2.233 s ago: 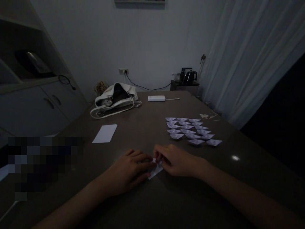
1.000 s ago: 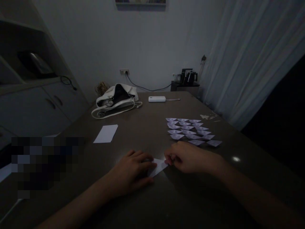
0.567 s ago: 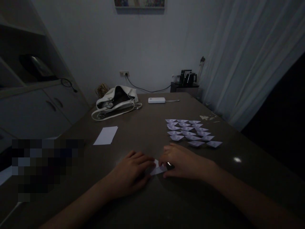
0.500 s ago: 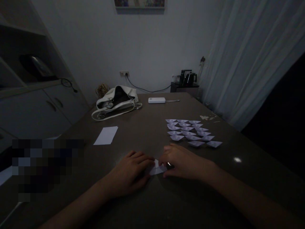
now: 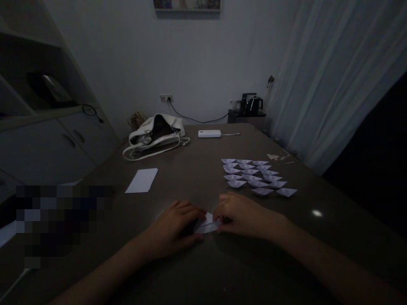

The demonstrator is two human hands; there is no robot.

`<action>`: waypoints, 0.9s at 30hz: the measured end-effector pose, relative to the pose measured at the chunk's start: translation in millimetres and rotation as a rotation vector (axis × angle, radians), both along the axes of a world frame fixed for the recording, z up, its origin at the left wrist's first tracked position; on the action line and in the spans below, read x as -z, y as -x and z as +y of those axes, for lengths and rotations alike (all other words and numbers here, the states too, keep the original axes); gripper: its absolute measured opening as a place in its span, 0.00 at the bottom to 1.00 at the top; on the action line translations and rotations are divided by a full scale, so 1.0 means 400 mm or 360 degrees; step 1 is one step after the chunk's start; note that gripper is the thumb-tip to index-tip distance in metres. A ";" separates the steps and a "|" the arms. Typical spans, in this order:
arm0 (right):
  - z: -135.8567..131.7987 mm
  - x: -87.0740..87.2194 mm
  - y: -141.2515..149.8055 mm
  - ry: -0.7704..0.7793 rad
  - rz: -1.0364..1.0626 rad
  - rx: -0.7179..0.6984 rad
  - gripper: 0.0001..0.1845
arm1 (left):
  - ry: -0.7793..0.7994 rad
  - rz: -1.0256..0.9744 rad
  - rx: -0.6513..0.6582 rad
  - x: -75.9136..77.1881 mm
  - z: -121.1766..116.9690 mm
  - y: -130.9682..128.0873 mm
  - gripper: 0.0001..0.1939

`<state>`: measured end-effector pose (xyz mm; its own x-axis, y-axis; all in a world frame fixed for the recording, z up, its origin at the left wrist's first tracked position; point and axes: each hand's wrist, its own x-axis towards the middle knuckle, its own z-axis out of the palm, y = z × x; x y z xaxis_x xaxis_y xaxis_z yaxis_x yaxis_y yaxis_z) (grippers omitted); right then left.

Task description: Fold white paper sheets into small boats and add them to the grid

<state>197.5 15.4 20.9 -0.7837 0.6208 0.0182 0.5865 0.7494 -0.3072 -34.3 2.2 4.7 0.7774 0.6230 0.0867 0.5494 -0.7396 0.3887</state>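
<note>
A small white folded paper [image 5: 207, 225] lies on the dark table in front of me, with a peaked top and a crease across its lower part. My left hand [image 5: 176, 226] holds its left side, index finger on the upper edge and thumb by the lower edge. At the right end, my right hand [image 5: 240, 214] pinches the same paper between thumb and curled fingers. Parts of the paper are hidden under the fingers. Beyond my right hand, several folded paper boats [image 5: 255, 184] stand in rows.
A stack of white paper sheets [image 5: 141, 180] lies left of centre. Farther back are a white handbag [image 5: 155, 135] and a white power bank [image 5: 209, 134] with a short cable. Paper scraps [image 5: 276, 157] lie near the right edge. A pixelated patch covers the lower left.
My left thumb and fingers have parted slightly, baring more of the paper's left side. My right hand has barely shifted at the right end. The boats and sheets are unmoved.
</note>
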 end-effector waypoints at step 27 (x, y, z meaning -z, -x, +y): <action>0.002 -0.007 0.002 0.0011 -0.0049 -0.0030 0.09 | 0.0028 -0.0081 0.0004 -0.004 0.000 -0.005 0.13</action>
